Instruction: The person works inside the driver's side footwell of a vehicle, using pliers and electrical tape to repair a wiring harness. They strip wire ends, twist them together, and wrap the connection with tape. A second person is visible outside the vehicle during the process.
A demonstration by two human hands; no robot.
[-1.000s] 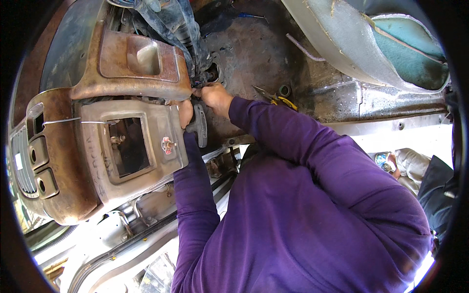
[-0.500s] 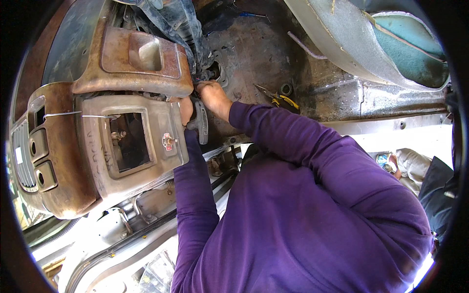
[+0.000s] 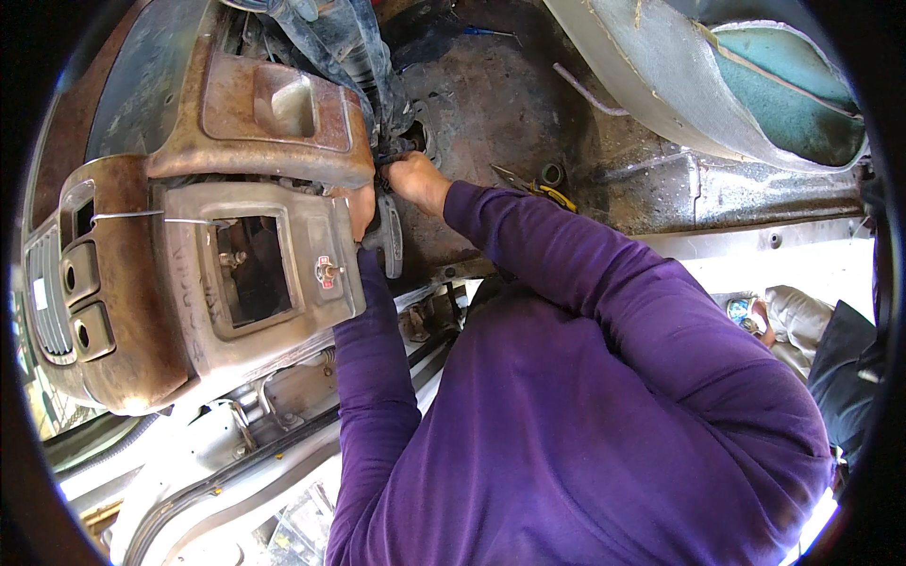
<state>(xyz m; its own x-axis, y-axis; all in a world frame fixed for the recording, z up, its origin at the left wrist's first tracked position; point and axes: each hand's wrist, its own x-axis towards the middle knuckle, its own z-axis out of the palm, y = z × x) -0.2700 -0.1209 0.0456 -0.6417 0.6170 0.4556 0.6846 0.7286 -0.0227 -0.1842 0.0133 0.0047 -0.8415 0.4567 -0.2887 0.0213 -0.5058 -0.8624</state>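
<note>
We are seeing the right hand (image 3: 417, 179) pressing its fingers together beside the dark parts (image 3: 387, 154) at the near right corner of the brown dashboard (image 3: 354, 168); its fingertips are hiding, so we cannot tell what they are pinching. The left hand (image 3: 361, 209) is reaching in under that corner, just left of a grey lever (image 3: 392, 241); the dashboard is covering its fingers, and we cannot tell its grip.

On the left, a grey panel (image 3: 307, 236) is framing a square opening, and inside it a metal fitting (image 3: 232, 258) is showing against a dark interior we cannot read. Farther off, a pale recess is sinking into the brown dashboard.

On the floor (image 3: 481, 104), to the right of the hands, pliers (image 3: 557, 197) with yellow handles are lying partly behind the purple sleeve (image 3: 585, 250). A small dark ring (image 3: 552, 174) is sitting just beyond them. Far right, a grey sheet (image 3: 632, 75) is curling around a teal lining (image 3: 779, 80). At the right rim, another person (image 3: 797, 321) is appearing, mostly cut off.
</note>
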